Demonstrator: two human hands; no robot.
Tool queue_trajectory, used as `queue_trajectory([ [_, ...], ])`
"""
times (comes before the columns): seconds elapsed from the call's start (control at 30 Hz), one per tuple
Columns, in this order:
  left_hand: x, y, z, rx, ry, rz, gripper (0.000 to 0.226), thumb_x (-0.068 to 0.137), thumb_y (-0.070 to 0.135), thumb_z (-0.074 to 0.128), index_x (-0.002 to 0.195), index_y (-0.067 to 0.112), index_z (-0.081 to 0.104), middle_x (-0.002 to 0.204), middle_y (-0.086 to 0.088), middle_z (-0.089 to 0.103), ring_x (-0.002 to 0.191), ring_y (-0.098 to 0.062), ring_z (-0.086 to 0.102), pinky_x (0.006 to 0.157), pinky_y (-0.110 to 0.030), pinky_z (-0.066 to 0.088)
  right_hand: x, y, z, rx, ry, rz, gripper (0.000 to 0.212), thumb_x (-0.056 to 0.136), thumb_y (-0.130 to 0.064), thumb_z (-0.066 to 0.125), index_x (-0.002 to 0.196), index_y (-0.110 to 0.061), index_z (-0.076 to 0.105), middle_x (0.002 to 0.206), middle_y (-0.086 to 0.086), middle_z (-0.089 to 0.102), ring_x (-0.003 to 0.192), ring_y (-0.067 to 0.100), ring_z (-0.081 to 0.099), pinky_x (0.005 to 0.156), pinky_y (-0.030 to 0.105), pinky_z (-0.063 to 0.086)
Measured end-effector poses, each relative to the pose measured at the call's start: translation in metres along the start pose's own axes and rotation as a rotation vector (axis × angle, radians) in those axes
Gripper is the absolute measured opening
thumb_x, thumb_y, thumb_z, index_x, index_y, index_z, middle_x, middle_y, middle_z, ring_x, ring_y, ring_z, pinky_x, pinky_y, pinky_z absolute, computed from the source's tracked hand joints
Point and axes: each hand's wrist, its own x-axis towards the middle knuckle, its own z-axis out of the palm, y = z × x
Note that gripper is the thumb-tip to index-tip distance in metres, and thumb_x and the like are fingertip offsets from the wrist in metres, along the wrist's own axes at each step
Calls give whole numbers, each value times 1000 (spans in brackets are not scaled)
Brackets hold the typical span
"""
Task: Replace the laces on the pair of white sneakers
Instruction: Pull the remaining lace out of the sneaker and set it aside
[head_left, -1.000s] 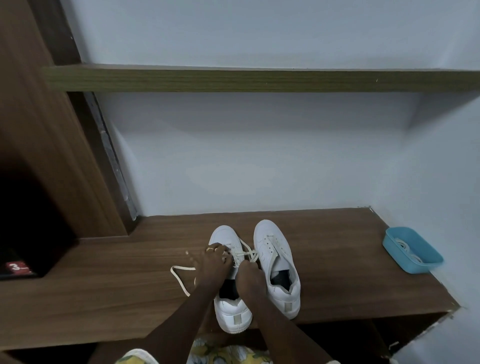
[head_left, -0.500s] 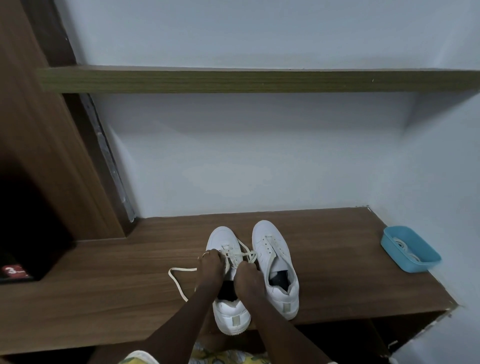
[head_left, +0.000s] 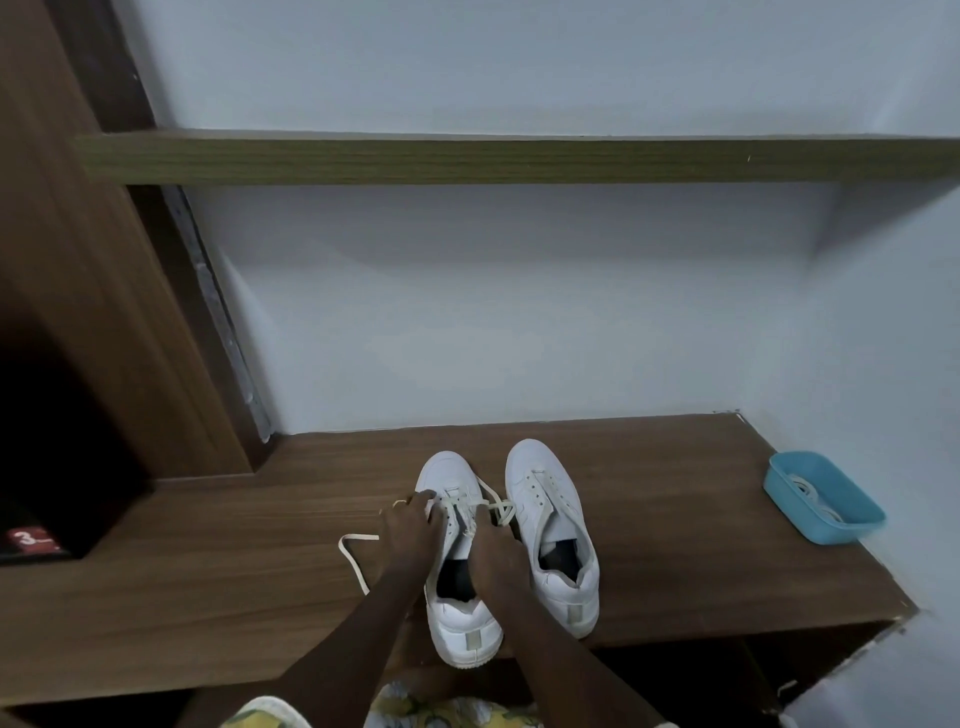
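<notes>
Two white sneakers stand side by side on the wooden bench (head_left: 675, 519), toes toward the wall. My left hand (head_left: 408, 530) rests on the left side of the left sneaker (head_left: 462, 618), fingers reaching over its eyelets. My right hand (head_left: 493, 558) grips the cream lace (head_left: 353, 558) at the tongue of that shoe. The lace crosses the lower eyelets; one end loops out on the bench to the left, another loops toward the right sneaker (head_left: 550, 525), which has no lace through its eyelets.
A blue plastic tray (head_left: 852, 527) holding coiled white laces sits at the bench's right end by the wall. A wooden shelf (head_left: 519, 158) runs overhead. A dark cabinet opening with a red label (head_left: 26, 539) lies at the left.
My left hand has slid forward along the left sneaker's side, fingers now stretched toward the front eyelets. The right hand stays at the tongue. The shoes have not moved.
</notes>
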Motion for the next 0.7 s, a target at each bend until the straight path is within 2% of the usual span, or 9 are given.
queue_trajectory([
  [0.1, 5, -1, 10, 47, -5, 161, 29, 82, 24, 48, 83, 14, 76, 82, -5, 73, 70, -28, 67, 67, -37, 51, 1, 1, 2, 22, -4, -15, 41, 100, -14, 31, 141, -14, 31, 124, 14, 57, 113, 29, 57, 90, 38, 46],
  [0.2, 14, -6, 20, 179, -101, 216, 8, 68, 15, 72, 63, 21, 72, 61, 3, 67, 51, -16, 62, 51, -28, 50, 2, 3, 3, 43, 6, -18, 39, 100, -15, 31, 139, -13, 33, 124, 13, 58, 113, 29, 57, 90, 39, 46],
  [0.3, 15, 2, 14, 262, -113, 225, 16, 56, 20, 84, 55, 24, 68, 52, 6, 62, 43, -11, 57, 49, -25, 45, 3, 5, 5, 49, 23, -31, 40, 100, -13, 32, 140, -13, 32, 123, 13, 59, 113, 29, 57, 91, 39, 46],
  [0.43, 16, 12, 10, 357, -81, 287, 24, 49, 20, 86, 48, 20, 62, 43, 3, 55, 36, -13, 52, 43, -23, 41, 4, 7, 6, 36, 26, -51, 54, 100, -13, 32, 150, -23, 14, 125, 14, 57, 113, 29, 57, 92, 38, 45],
  [0.53, 15, 19, 5, 419, -58, 281, 18, 55, 19, 84, 57, 19, 66, 52, 0, 60, 43, -16, 58, 43, -23, 40, 3, 6, 7, 31, 27, -60, 61, 99, -14, 33, 152, -29, 5, 128, 15, 56, 115, 29, 56, 95, 40, 45],
  [0.6, 15, 26, 2, 429, -135, 226, 6, 79, 18, 67, 81, 14, 69, 80, -5, 67, 71, -21, 66, 59, -27, 46, 3, 6, 8, 16, 32, -60, 62, 100, -14, 34, 152, -27, 4, 130, 15, 54, 118, 29, 55, 97, 40, 44],
  [0.63, 17, 27, 4, 480, -154, 197, 15, 88, 17, 53, 95, 12, 66, 96, -6, 66, 87, -22, 65, 70, -29, 46, 4, 6, 8, 5, 34, -54, 61, 100, -14, 34, 152, -24, 5, 130, 15, 55, 118, 29, 55, 97, 39, 45],
  [0.7, 20, 29, 7, 527, -168, 206, 24, 94, 14, 40, 107, 13, 60, 112, -5, 61, 102, -21, 60, 82, -28, 45, 4, 7, 9, -13, 41, -45, 58, 100, -14, 34, 152, -18, 6, 129, 16, 56, 116, 27, 56, 96, 37, 45],
])
